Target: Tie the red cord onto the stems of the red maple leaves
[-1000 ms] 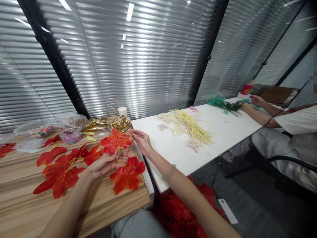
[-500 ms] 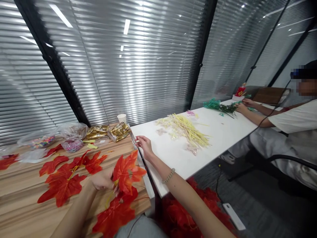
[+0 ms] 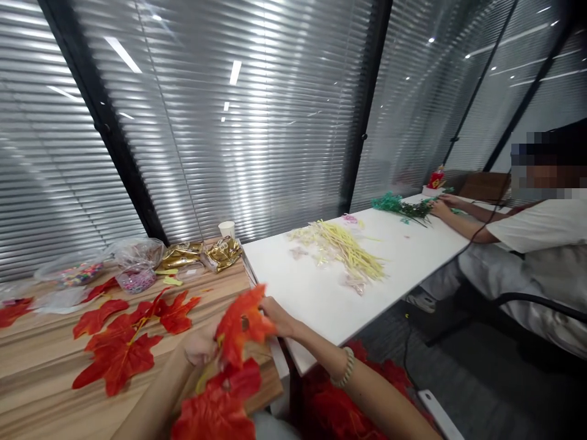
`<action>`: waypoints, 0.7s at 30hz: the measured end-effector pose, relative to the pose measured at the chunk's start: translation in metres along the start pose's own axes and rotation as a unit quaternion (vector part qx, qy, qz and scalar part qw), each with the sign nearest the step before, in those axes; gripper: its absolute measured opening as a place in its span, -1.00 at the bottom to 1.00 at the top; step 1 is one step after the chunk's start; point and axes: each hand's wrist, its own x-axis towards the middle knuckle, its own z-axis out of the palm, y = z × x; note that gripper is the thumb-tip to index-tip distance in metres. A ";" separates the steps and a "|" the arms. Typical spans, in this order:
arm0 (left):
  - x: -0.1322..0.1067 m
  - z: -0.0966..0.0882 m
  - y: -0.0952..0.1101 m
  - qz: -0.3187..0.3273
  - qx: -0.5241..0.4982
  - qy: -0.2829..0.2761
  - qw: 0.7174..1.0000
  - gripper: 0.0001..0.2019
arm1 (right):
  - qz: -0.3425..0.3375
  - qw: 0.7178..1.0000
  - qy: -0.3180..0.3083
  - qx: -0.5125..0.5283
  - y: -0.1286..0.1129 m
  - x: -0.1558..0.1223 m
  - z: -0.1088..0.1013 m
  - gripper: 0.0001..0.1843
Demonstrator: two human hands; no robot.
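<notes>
My left hand point(image 3: 202, 346) is closed around the stem of a string of red artificial maple leaves point(image 3: 213, 410), over the wooden table's right edge. One orange-red leaf point(image 3: 238, 333) stands up in front of its fingertips, and more leaves hang below. My right hand point(image 3: 279, 316), with a beaded bracelet point(image 3: 343, 366) on the forearm, is at that leaf's right edge. Its fingers are curled, and the leaf partly hides them; what they grip I cannot make out. Another spray of red maple leaves point(image 3: 121, 354) lies flat on the wood to the left.
Gold foil packets point(image 3: 222, 253), a paper cup point(image 3: 226, 230) and bags of colored beads point(image 3: 136, 278) line the back of the wooden table point(image 3: 36, 373). Yellow strips point(image 3: 351, 247) lie on the white table point(image 3: 312, 305). A person point(image 3: 527, 229) at right handles green sprigs point(image 3: 387, 203). Red leaves point(image 3: 330, 400) are piled below.
My right hand has come back from over the white table's edge, down to the raised leaf. The left hand still holds the leaf string. The view has tilted slightly.
</notes>
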 end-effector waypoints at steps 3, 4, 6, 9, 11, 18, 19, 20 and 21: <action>-0.008 -0.006 0.010 0.021 -0.078 0.107 0.991 -0.72 | 0.007 0.998 0.023 0.058 -0.020 -0.021 -0.005 -0.71; -0.009 -0.006 0.015 0.027 -0.096 0.140 0.985 -0.68 | 0.015 0.996 0.060 0.059 -0.026 -0.026 -0.005 -0.72; -0.007 -0.002 0.023 0.043 -0.127 0.210 0.968 -0.66 | 0.031 0.986 0.154 0.054 -0.036 -0.034 -0.003 -0.75; -0.002 0.002 0.030 0.066 -0.154 0.269 0.948 -0.70 | 0.037 0.974 0.204 0.089 -0.054 -0.042 0.005 -0.79; 0.003 0.001 0.030 0.061 -0.163 0.281 0.944 -0.74 | 0.033 0.979 0.127 0.155 -0.064 -0.045 0.015 -0.83; 0.013 -0.003 0.025 -0.011 -0.077 0.275 0.958 -0.78 | 0.188 0.843 0.118 0.491 -0.068 -0.033 0.045 -0.74; 0.014 -0.003 0.025 -0.019 -0.070 0.273 0.959 -0.79 | 0.200 0.813 0.124 0.532 -0.066 -0.029 0.045 -0.76; 0.015 -0.003 0.025 -0.019 -0.067 0.274 0.959 -0.79 | 0.205 0.791 0.130 0.561 -0.065 -0.026 0.045 -0.77; 0.015 -0.004 0.025 -0.015 -0.065 0.276 0.959 -0.80 | 0.210 0.776 0.139 0.578 -0.064 -0.023 0.043 -0.79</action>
